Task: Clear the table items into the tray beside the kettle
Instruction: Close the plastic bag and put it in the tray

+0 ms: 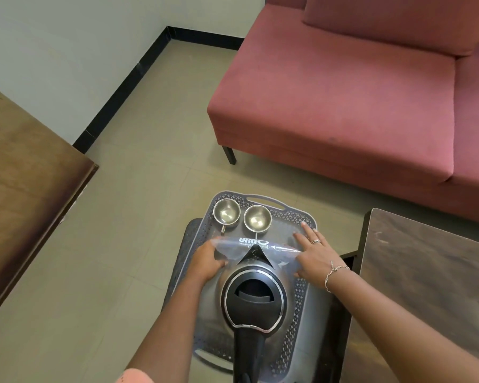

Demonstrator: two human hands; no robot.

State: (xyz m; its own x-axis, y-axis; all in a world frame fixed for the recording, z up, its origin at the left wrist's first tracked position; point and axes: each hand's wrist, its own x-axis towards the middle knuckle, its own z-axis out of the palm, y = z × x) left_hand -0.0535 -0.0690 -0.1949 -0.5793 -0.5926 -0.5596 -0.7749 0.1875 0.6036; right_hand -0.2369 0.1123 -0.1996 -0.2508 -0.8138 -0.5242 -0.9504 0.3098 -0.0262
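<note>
A grey perforated tray [302,297] rests on a dark stool. In it stands a steel kettle [253,294] with a black lid and handle, its spout pointing away from me. Two empty steel cups [226,212] [257,219] sit side by side at the tray's far end. A clear plastic bag [260,243] with white print lies across the tray over the kettle's spout. My left hand [208,261] grips the bag's left end, its fingertips hidden under the plastic. My right hand [313,255] lies on the bag's right end with fingers straight, by the tray's right rim.
A brown wooden table [25,175] fills the left side. A dark wooden table [426,272] stands at the right, close to the tray. A pink sofa [343,92] stands behind on black legs. Beige tiled floor [138,189] lies between them.
</note>
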